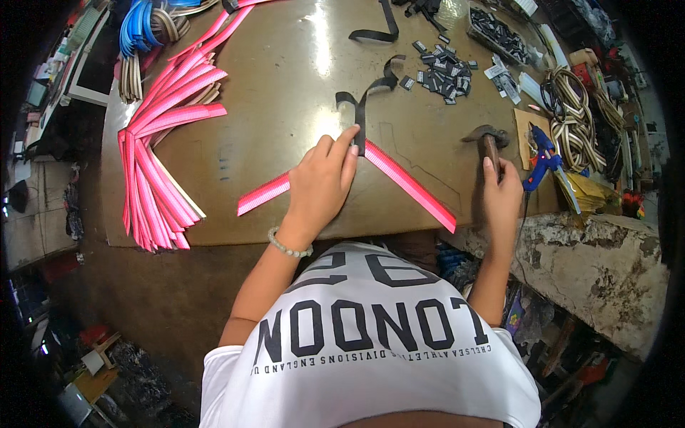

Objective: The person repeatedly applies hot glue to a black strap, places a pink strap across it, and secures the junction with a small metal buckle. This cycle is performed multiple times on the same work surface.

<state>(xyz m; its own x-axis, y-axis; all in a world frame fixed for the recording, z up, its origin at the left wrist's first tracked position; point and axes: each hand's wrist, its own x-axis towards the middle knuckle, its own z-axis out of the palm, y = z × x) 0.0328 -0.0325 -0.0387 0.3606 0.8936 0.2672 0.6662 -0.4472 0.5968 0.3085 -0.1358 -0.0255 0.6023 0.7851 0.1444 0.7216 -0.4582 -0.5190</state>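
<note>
1. My left hand (322, 187) lies flat, fingers spread, pressing on the bend of a pink strap (399, 178) folded into a V on the table (285, 78); the forefinger tip touches a black strap (362, 107) where it meets the fold.
2. My right hand (501, 196) is closed round the handle of a hammer (489, 139), whose head rests on the table just right of the pink strap.
3. The pink strap's two legs run down-left and down-right from the fold, the right one ending near the table's front edge.
4. The black strap curls up from the fold toward the table's middle.
5. A blue glue gun (542, 153) lies just right of the hammer on a piece of card.
6. A pile of small dark clips (446, 71) sits beyond the black strap.
7. A fan of pink straps (160, 157) lies well apart at the table's left edge.
8. Coiled striped webbing (571, 121) sits at the far right.
</note>
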